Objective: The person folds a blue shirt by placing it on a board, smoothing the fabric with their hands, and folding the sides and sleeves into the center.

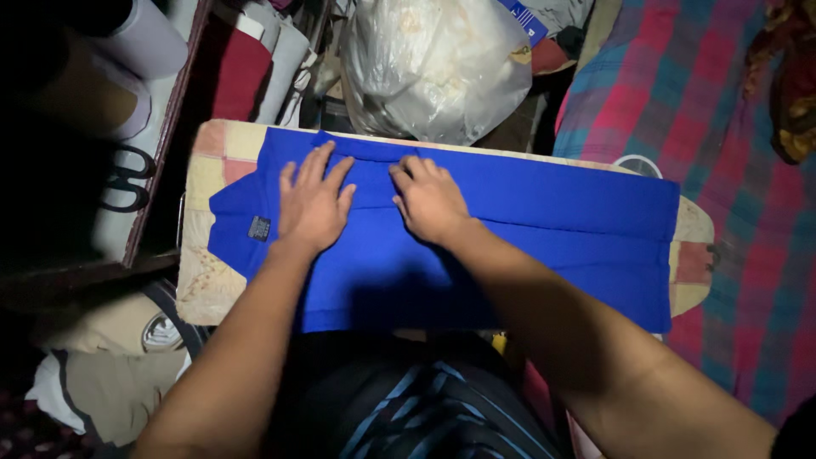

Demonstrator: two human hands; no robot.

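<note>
A bright blue garment (pixel 544 221) lies spread flat across a padded ironing board (pixel 212 280) with a patterned cover. Both my hands press down on the cloth near its far edge. My left hand (pixel 313 202) lies flat with fingers spread, just right of a small dark label (pixel 259 228) on the fabric. My right hand (pixel 429 197) rests palm down beside it, fingers pointing to the folded strip along the far edge. Neither hand grips anything.
A large clear plastic bag (pixel 433 64) sits behind the board. A red and blue checked cloth (pixel 722 110) covers the surface at right. Black scissors (pixel 127 178) lie on a dark shelf at left, by rolled fabric (pixel 149 42). Beige bags (pixel 110 340) lie lower left.
</note>
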